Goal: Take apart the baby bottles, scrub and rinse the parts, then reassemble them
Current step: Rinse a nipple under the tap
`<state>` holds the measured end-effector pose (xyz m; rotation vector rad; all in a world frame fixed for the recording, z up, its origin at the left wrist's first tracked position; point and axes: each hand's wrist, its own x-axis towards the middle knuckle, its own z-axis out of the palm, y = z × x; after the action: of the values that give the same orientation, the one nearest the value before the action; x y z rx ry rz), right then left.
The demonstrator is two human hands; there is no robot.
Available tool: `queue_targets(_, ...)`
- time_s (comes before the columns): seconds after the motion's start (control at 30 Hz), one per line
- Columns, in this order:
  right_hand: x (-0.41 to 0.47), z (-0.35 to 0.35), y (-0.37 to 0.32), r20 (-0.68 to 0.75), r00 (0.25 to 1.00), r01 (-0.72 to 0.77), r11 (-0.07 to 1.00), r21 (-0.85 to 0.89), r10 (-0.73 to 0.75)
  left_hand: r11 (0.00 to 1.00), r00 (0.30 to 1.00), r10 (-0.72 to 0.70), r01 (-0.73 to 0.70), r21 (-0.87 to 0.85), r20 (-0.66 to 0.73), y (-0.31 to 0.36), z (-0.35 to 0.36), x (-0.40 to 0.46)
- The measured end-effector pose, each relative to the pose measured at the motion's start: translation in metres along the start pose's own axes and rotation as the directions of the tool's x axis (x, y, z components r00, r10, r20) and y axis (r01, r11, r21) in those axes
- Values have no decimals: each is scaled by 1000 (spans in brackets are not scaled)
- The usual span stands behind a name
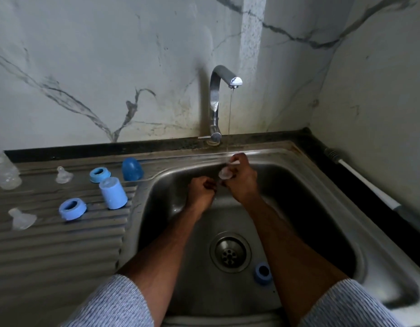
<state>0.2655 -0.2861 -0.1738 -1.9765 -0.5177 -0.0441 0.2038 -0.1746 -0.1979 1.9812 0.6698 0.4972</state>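
- Under the faucet [222,100], over the far part of the steel sink [305,208], both hands work in a thin stream of water.
- Right hand [239,178]: its grip is curled round a clear silicone nipple [224,173], thumb and fingers pinching it just below the stream.
- Left hand [200,192]: fingers curled inward, knuckles up, close beside the right hand; whether its grip touches the nipple or holds anything I cannot tell.
- One blue collar ring [262,273] lies on the sink floor near the drain [230,252], beside the right forearm.
- On the ribbed counter [50,251] left of the sink: two more blue rings [72,208] [100,175], a pale blue cap [113,192] standing upright, a darker blue domed cap [132,169], two clear nipples [63,175] [21,218], and a clear bottle body [3,169] at the far left edge.
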Motion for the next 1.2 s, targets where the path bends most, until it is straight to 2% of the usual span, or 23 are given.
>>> queue_targets(0.07, -2, 0, -4, 69, 997, 33, 997, -76, -28, 1000, 998, 7, -7, 13, 55, 1, 3, -2)
queue_targets(0.2, -3, -1, 1, 15, 1000, 17, 999, -31, -17, 998, 998, -1, -4, 70, 61, 0, 2, -1)
queue_targets(0.27, -4, -2, 1, 87, 996, 13, 997, -80, -6, 1000, 999, 1, -2, 14, 45, 0, 1, -2)
queue_targets(0.37, -3, -2, -1, 39, 999, -8, 998, -70, 10, 1000, 999, -24, 24, 3, 38, -4, 1, 0)
queue_targets(0.47, -4, -6, -4, 160, 987, 14, 989, -146, 10, 999, 997, -37, 39, -25, 66, -2, 0, -3)
queue_targets(0.53, -5, -6, -1, 132, 991, -11, 989, -147, 30, 997, 994, -56, 61, -51, 89, 0, 1, -5)
queue_targets(0.63, -2, 0, 1, 92, 989, -111, 993, -48, 115, 988, 990, -89, 102, -115, 110, 1, 4, -4)
queue_targets(0.77, 3, 3, 4, 113, 984, -128, 988, -88, 138, 949, 984, -136, 162, -271, 113, 9, 7, -8)
queue_targets(0.87, 7, 9, 12, 156, 953, -274, 958, 77, 260, 940, 998, -60, 67, -336, 31, 10, 4, -9)
queue_targets(0.97, 9, 13, 23, 167, 893, -449, 851, 271, 418, 939, 998, 62, -56, -341, 7, 9, 4, -9)
queue_targets(1.1, -6, 1, -3, 202, 853, -519, 745, 419, 480, 942, 991, 131, -112, -316, 37, 11, 8, -14)
queue_targets(1.2, -10, -3, -7, 269, 845, -534, 723, 437, 462, 949, 989, 135, -113, -294, 56, 10, 9, -13)
